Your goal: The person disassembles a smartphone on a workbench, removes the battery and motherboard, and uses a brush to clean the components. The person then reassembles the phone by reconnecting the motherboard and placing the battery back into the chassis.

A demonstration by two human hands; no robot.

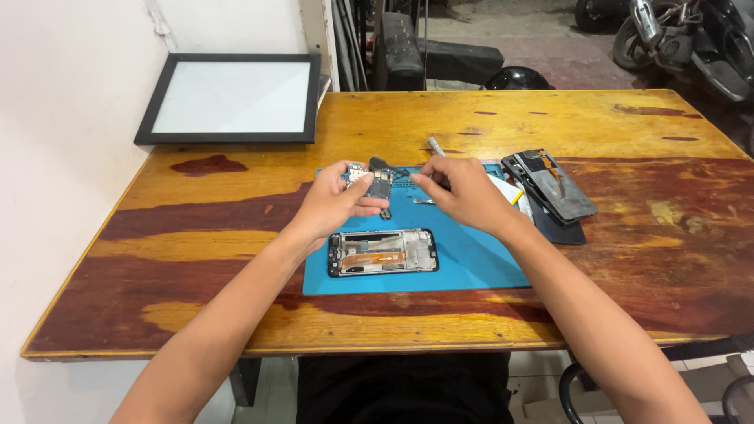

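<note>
On the blue work mat (479, 271) just in front of you lies an opened phone frame (382, 252), flat and lengthwise, its metal inner tray and an orange flex strip facing up. It sits near the mat's front edge, untouched by either hand.

Just beyond it, your left hand (334, 202) is raised a little above the mat with thumb and fingers closed around a small circuit board (371, 182), gripping it by its left side so the board juts out toward the middle. Your right hand (463, 192) hovers close beside it, fingers curled and its fingertips (419, 181) pinched together near the board's right edge; whether they hold anything small, you cannot tell from here.

Farther to your right, half on the mat's far corner, a stack of dark phone parts (554, 188) rests tilted on the wooden table (196, 259), with a pale sheet under it. A slim white-tipped tool (435, 146) lies just behind your hands.

At the far left of the table, against the wall, leans a black-framed white panel (232, 97).
</note>
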